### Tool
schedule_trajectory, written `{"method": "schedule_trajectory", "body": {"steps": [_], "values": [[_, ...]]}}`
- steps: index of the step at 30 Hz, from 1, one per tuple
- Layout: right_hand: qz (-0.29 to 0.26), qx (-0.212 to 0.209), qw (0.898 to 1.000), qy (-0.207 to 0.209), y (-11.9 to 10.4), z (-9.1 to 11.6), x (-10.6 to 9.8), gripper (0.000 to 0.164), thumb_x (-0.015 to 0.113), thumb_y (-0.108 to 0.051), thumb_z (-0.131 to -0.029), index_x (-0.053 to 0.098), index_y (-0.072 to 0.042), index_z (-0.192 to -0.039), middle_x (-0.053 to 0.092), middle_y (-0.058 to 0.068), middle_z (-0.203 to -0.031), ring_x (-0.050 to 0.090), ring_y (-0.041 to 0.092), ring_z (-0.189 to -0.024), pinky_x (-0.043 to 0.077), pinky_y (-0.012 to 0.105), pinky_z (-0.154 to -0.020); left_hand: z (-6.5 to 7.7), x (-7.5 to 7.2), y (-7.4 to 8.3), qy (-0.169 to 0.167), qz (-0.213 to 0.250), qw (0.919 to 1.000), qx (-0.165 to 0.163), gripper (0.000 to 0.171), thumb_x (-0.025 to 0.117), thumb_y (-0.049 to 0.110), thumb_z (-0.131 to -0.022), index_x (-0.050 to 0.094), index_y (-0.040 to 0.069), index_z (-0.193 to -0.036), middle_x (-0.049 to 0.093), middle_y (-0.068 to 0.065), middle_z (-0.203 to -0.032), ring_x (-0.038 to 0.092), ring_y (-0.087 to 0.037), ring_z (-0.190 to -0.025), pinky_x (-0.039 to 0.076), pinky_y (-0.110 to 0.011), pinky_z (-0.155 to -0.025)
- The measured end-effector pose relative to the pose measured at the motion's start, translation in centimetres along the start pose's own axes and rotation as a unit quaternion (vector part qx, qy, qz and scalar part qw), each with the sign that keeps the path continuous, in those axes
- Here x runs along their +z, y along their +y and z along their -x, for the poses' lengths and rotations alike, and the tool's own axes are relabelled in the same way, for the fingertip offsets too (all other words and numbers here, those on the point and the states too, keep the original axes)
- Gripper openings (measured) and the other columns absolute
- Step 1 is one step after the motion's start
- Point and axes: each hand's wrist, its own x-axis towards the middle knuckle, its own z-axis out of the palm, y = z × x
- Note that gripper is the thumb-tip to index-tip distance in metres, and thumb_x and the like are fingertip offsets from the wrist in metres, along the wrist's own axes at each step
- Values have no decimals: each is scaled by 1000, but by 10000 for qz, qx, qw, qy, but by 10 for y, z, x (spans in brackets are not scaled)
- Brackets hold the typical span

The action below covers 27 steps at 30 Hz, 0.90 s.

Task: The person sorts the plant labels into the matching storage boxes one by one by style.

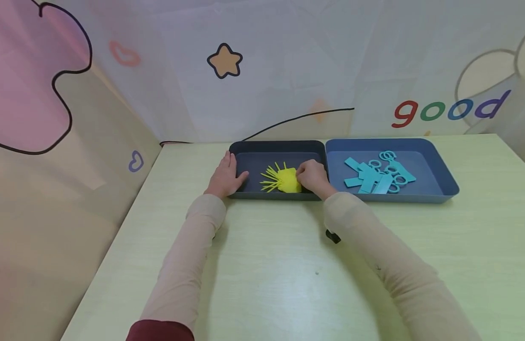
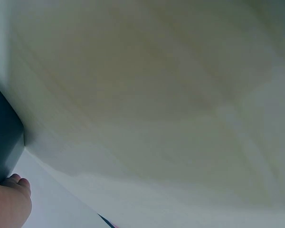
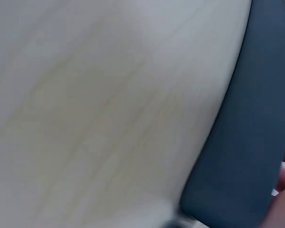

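A dark tray (image 1: 262, 195) stands at the back of the table with a bunch of yellow flat tags (image 1: 289, 180) in it, their thin strips fanned to the left. My right hand (image 1: 312, 176) reaches over the tray's right part, its curled fingers pinching at the right edge of the yellow tags; the fingertips are partly hidden. Over the tray's left end rests my left hand (image 1: 224, 176), with fingers extended along the rim and thumb apart. In the left wrist view, part of that hand (image 2: 9, 204) shows beside the tray's wall (image 2: 7, 133).
Directly right of the dark tray stands a blue tray (image 1: 434, 166) holding a heap of turquoise flat pieces with rings (image 1: 375, 177). A printed cloth (image 1: 288, 71) hangs behind the trays. The pale table (image 1: 262, 274) stretches in front of them.
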Motion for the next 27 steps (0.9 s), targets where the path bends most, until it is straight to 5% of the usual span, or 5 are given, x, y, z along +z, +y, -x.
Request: {"method": "schedule_trajectory", "body": {"steps": [4,14,21,24,27], "values": [[321,-391,9986,-147,-1,10,-6,19,51,-2,-81,65,0,-94,63,14,-101,56,27,-86,49,36,-74,-1,1,0,-2,-3,10000,-19,79,32,50,-91,-1,-1,-141,-8,-16,-148,0,-27,-137,11,-38,-111],[1171,-1558,9774,-824,0,56,-42,13,53,-8,-82,65,-3,-83,63,6,-76,50,17,-61,42,27,-57,-4,1,-5,39,-450,9990,71,78,32,49,-91,2,-2,-141,-6,-18,-148,3,-30,-137,15,-40,-110],[1566,-1727,9610,-1486,10,73,-73,12,58,-15,-83,64,-5,-84,61,4,-74,50,15,-64,43,27,-59,-5,-2,-3,24,-1089,9941,15,76,31,50,-91,3,3,-142,-5,-16,-149,6,-33,-136,15,-44,-109],[1580,-1848,9532,-1798,15,76,-89,16,57,-17,-83,64,-3,-90,62,4,-80,54,16,-70,47,31,-64,-3,-6,1,31,-1624,9867,107,74,30,50,-92,3,5,-143,-4,-15,-149,6,-33,-136,15,-45,-109],[1593,-2033,9429,-2104,18,81,-106,21,57,-19,-84,62,-4,-98,63,6,-92,57,17,-81,48,36,-72,1,-13,10,157,-2373,9706,374,71,31,48,-92,6,6,-143,-1,-14,-149,9,-32,-136,17,-46,-108]]}}
